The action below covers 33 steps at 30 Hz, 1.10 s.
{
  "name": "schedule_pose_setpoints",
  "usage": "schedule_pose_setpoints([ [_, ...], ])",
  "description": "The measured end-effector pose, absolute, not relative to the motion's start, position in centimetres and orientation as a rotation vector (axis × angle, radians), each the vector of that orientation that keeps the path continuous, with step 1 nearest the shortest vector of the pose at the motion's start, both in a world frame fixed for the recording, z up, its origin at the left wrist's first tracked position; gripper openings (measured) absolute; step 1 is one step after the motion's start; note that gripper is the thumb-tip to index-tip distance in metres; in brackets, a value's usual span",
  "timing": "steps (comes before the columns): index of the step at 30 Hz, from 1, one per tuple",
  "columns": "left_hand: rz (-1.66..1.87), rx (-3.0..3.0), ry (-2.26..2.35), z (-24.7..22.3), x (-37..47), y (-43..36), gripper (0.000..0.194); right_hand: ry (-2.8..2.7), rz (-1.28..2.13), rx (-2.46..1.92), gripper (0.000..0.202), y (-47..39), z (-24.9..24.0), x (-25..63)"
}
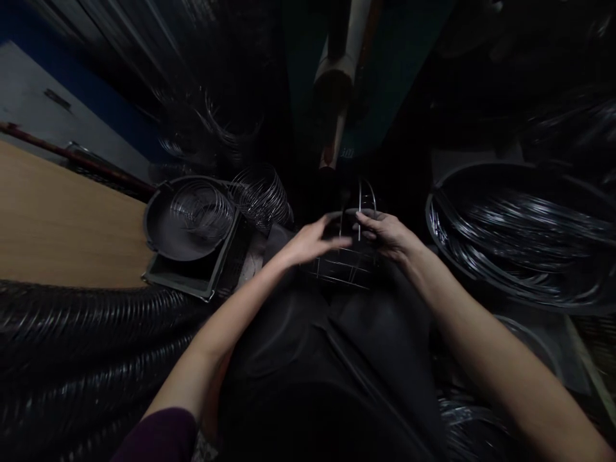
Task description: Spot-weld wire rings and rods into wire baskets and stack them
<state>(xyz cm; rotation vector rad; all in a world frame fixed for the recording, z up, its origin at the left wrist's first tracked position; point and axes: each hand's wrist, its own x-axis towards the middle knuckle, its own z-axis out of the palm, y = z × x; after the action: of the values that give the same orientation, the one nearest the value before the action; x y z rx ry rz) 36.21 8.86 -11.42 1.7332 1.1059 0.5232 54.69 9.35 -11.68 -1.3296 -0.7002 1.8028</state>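
Note:
My right hand (385,232) pinches a thin curved metal wire (360,208) between thumb and fingers, just right of centre. The wire arcs upward, and one end points down below my thumb. Close by on the left, my left hand (315,242) has its thumb apart from its fingers, with nothing visible gripped; its fingertips are blurred and dark. Below both hands, a thin wire frame (337,279) lies above my dark-clad lap. The machine (334,80) stands right in front of the hands, its lower part lost in shadow.
Left of my hands, a round dark basin (180,250) holding wire rings rests on a grey crate (178,279), beside a wire coil (262,199). At right, a large basin (433,224) holds many curved wires (534,237). Stacked rings (96,321) fill the lower left.

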Motion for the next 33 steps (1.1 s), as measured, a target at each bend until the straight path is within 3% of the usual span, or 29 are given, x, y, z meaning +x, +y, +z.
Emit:
schedule_pose_setpoints([
  [3,0.384,2.079,1.062,-13.0,35.0,4.9,0.098,-0.617,1.807,-1.379,0.026,9.8,-12.3,54.8],
  [8,0.606,2.201,1.162,-16.1,35.0,3.9,0.073,-0.582,1.871,-1.351,0.032,9.8,-12.5,54.6],
  [17,1.117,2.002,1.034,-13.5,33.1,9.0,0.088,-0.794,1.793,-1.187,0.038,13.9,-8.5,53.6],
  [33,1.374,1.989,1.043,-12.1,32.3,14.3,0.086,-0.948,1.66,-1.26,0.048,19.0,-5.3,51.1],
])
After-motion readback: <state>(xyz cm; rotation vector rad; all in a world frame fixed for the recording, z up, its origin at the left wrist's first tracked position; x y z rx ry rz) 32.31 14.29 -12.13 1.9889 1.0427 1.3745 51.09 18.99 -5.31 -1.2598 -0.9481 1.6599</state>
